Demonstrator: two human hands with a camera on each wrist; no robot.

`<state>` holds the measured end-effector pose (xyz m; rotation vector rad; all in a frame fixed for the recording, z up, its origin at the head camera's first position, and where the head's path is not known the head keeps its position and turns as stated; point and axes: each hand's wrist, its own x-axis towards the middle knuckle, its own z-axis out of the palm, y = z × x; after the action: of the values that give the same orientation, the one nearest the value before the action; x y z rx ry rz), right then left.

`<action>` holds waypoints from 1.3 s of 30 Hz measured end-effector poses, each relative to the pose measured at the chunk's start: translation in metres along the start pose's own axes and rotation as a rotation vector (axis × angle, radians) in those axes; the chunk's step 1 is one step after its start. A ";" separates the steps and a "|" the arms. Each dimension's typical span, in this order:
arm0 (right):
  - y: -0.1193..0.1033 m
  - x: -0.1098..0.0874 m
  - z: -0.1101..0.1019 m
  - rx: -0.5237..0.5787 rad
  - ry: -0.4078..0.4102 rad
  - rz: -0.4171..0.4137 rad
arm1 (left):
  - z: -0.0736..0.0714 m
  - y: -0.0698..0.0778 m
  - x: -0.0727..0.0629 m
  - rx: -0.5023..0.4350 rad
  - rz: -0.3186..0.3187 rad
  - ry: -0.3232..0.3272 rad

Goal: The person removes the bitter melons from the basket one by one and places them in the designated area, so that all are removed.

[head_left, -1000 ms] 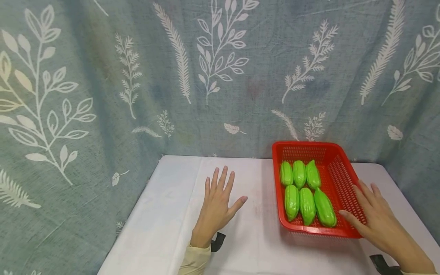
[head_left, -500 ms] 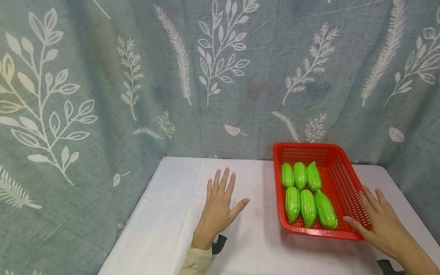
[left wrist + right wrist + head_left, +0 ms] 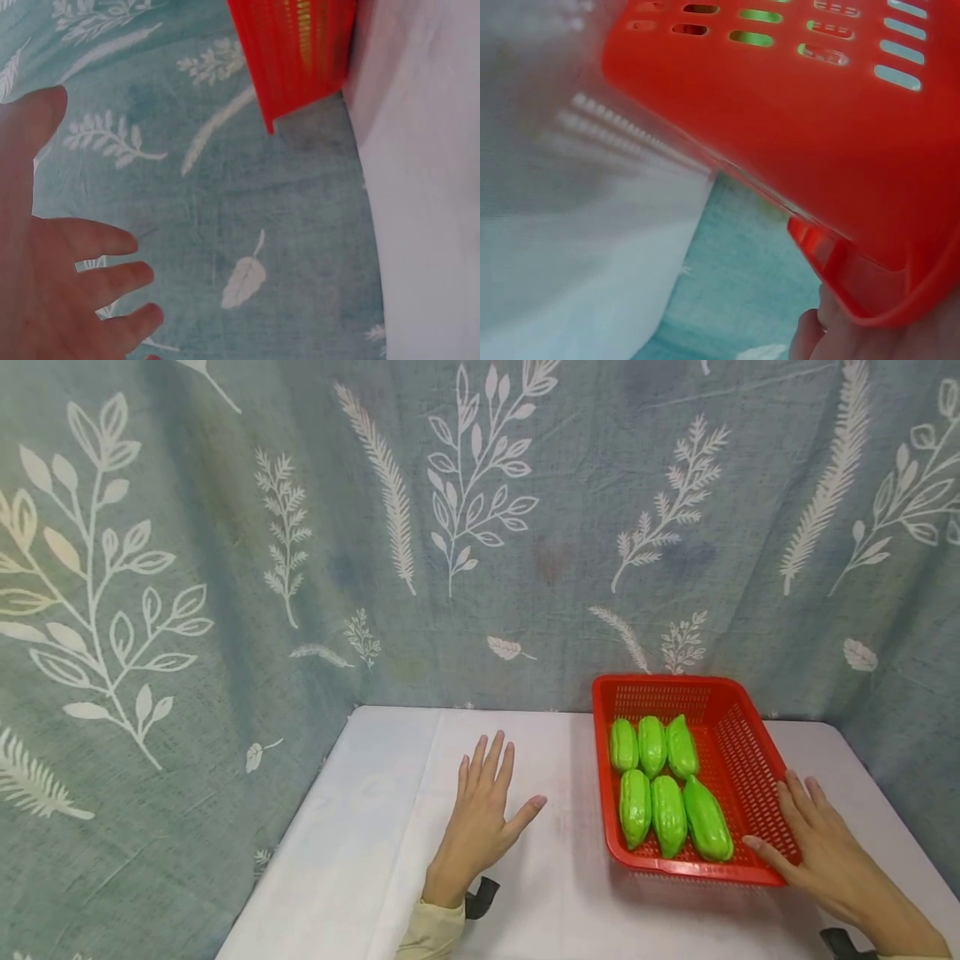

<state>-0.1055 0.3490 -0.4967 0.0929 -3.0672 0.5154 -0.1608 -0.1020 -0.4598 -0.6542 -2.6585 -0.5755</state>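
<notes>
My left hand (image 3: pixel 477 822) hovers over the white table left of the basket, fingers straight, thumb out to the side, holding nothing. In the left wrist view that hand (image 3: pixel 82 277) shows its palm and spread fingers. A red plastic basket (image 3: pixel 750 872) with slotted walls stands on the right part of the table. Inside it, toward the left, lie several bright green, ribbed, elongated fruit-like pieces (image 3: pixel 669 817) in two rows. My right hand (image 3: pixel 832 852) is at the basket's right side, fingers extended along the rim. In the right wrist view its fingers (image 3: pixel 832 334) appear just beyond the basket rim (image 3: pixel 870 319).
A white cloth covers the table (image 3: pixel 375 827). Behind and to the left hangs a grey-green curtain (image 3: pixel 480 627) with white leaf prints, close to the table's back edge and the basket's far side. Black straps (image 3: pixel 480 897) sit at the wrists.
The left hand has drifted slightly right, its fingers a bit closer together. The right hand has shifted slightly at the basket's side. The green pieces stay in place; the head view has tilted slightly.
</notes>
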 end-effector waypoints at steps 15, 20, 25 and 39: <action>0.000 -0.001 -0.002 0.005 -0.038 -0.007 | -0.008 0.023 0.031 -0.242 0.025 -0.034; 0.000 -0.001 -0.003 0.002 -0.046 -0.006 | -0.022 0.038 0.052 -0.340 0.003 -0.061; -0.002 -0.001 -0.004 0.010 -0.056 -0.005 | -0.028 0.054 0.073 -0.430 -0.016 -0.090; -0.007 -0.006 0.003 0.084 -0.019 -0.046 | -0.010 0.088 0.130 -0.596 -0.081 -0.169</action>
<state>-0.0988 0.3419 -0.4970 0.1712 -3.0533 0.6451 -0.2233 0.0120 -0.3713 -0.7773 -2.6704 -1.4208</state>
